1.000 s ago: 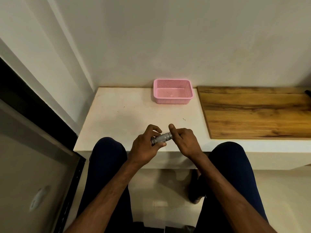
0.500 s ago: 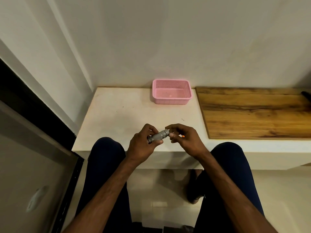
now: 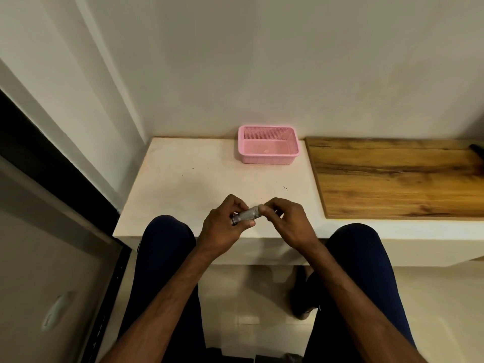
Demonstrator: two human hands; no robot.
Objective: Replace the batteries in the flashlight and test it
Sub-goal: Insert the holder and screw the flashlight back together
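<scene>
A small silver flashlight [image 3: 247, 215] lies nearly level between my two hands, above the front edge of the white counter [image 3: 199, 184]. My left hand [image 3: 225, 224] grips its barrel with curled fingers and thumb. My right hand [image 3: 286, 218] pinches the flashlight's right end with its fingertips. That end and whatever my right fingers hold there are hidden. No loose batteries are visible.
A pink plastic basket [image 3: 268, 144] stands at the back of the counter by the wall. A wooden board [image 3: 398, 179] covers the counter to the right. My knees [image 3: 167, 231] press against the counter's front edge. A dark framed panel [image 3: 52, 179] runs along the left.
Both hands have kept the flashlight and shifted slightly. My right fingers have closed in on the flashlight's right end, and the small orange spot seen by them half a second ago is out of sight.
</scene>
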